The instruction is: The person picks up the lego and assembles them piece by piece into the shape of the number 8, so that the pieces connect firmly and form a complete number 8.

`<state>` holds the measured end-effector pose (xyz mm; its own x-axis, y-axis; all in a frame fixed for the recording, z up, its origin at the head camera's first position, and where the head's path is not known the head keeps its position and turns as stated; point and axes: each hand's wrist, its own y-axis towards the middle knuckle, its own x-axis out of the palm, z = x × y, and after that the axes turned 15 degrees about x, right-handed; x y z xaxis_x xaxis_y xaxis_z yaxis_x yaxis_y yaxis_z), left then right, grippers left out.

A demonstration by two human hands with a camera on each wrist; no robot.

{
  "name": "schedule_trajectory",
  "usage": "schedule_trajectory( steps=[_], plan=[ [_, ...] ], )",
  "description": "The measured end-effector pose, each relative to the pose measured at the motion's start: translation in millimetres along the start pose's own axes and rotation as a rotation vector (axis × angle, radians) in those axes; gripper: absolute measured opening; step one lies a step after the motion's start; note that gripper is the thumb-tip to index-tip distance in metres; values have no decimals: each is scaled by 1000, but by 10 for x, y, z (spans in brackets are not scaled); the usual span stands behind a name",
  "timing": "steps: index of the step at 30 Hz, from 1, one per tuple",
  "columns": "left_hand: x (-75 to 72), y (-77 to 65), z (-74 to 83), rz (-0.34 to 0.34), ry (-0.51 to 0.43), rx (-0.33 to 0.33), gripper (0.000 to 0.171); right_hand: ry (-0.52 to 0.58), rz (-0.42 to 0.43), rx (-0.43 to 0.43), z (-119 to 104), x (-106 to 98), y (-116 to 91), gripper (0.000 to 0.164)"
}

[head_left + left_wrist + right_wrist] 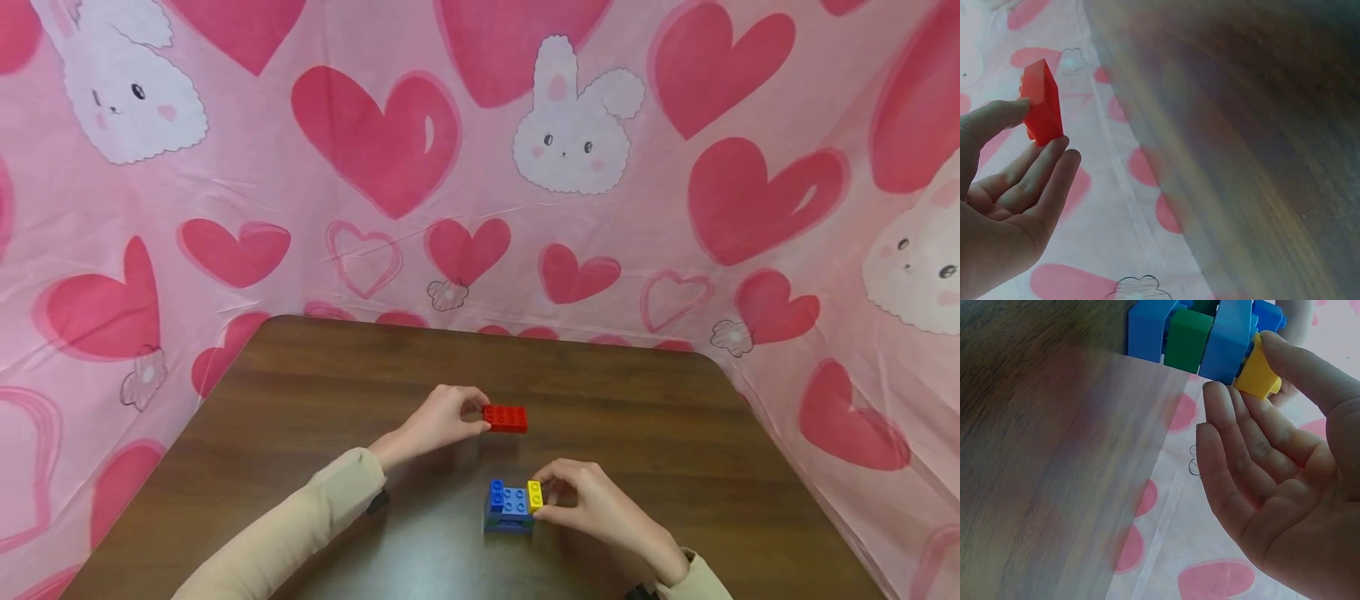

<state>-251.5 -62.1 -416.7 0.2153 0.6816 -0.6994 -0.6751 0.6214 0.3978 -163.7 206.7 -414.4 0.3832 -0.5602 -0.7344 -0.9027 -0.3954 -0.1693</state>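
My left hand (pixel 441 423) pinches a flat red building brick (pixel 510 419) at its left end, studs facing up. In the left wrist view the thumb and fingertips grip that red brick (pixel 1044 103) from its two sides. Nearer to me stands a small stack of building bricks (pixel 510 523). A dark blue brick (pixel 496 497) sits on the left of its top, with bare light blue studs in the middle. At the top right, my right hand (pixel 596 504) pinches a small yellow brick (pixel 535 495). The right wrist view shows a green brick (pixel 1188 340) between blue ones below.
The brown wooden table (pixel 360 367) lies under both hands. Behind it and at both sides hangs a pink cloth (pixel 487 333) with hearts and rabbits. The red brick is just beyond the stack, above the table.
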Motion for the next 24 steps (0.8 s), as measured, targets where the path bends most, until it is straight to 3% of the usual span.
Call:
schedule_trajectory(
  steps=[24],
  plan=[
    [-2, -239, 242, -7, -16, 43, 29, -21, 8, -28, -11, -1, -30, 34]
  ],
)
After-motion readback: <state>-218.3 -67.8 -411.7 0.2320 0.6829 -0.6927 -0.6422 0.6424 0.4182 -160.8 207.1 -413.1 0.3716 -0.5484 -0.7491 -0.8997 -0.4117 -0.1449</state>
